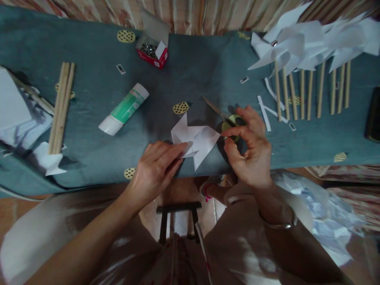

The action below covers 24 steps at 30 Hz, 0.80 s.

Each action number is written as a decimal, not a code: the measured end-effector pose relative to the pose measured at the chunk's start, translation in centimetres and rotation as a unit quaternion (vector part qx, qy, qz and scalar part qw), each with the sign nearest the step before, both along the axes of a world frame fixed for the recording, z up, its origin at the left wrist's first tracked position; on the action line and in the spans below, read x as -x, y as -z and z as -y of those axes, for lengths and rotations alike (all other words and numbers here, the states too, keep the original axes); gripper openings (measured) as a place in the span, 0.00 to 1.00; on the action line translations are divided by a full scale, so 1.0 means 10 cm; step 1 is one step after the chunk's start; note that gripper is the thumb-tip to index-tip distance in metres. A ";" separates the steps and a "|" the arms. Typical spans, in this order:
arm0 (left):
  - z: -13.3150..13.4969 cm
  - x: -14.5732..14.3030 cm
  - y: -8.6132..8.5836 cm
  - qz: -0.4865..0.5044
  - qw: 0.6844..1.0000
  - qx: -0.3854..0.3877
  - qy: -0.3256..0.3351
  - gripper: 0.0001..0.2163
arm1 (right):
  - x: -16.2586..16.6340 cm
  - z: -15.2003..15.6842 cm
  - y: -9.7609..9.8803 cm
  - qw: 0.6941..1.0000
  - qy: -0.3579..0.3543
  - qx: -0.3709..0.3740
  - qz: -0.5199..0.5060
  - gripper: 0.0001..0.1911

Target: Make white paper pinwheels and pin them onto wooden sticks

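A white paper pinwheel with folded, pointed blades is in the middle, at the table's near edge. My left hand pinches its left side between thumb and fingers. Beside its right-hand tip is my right hand, with thumb and forefinger a little apart. The forefinger is at the tip; whether it touches the paper I cannot tell. Partly hidden behind the right hand, scissors with green and black handles lie on the table, blades pointing up and left.
A glue stick and an open red box of small metal pieces lie left of centre. Wooden sticks and paper sheets are farther left. Finished pinwheels on sticks and paper strips are at right.
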<state>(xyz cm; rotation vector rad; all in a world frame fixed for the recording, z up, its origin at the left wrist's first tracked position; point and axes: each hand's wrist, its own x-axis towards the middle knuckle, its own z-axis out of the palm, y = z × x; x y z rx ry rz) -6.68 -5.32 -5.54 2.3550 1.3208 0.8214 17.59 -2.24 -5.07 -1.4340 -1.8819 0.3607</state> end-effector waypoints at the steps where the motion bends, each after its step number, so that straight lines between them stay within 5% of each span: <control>1: 0.00 0.00 0.00 0.000 1.000 -0.001 -0.002 0.14 | -0.01 0.00 0.00 1.000 -0.009 0.012 0.001 0.11; 5: 0.00 0.01 0.02 0.004 1.000 -0.007 0.025 0.12 | -0.03 0.01 -0.01 0.996 -0.061 0.065 -0.003 0.16; 24: 0.05 0.02 -0.05 -0.016 0.997 -0.030 0.067 0.11 | 0.13 0.05 -0.18 0.976 -0.194 0.101 0.013 0.04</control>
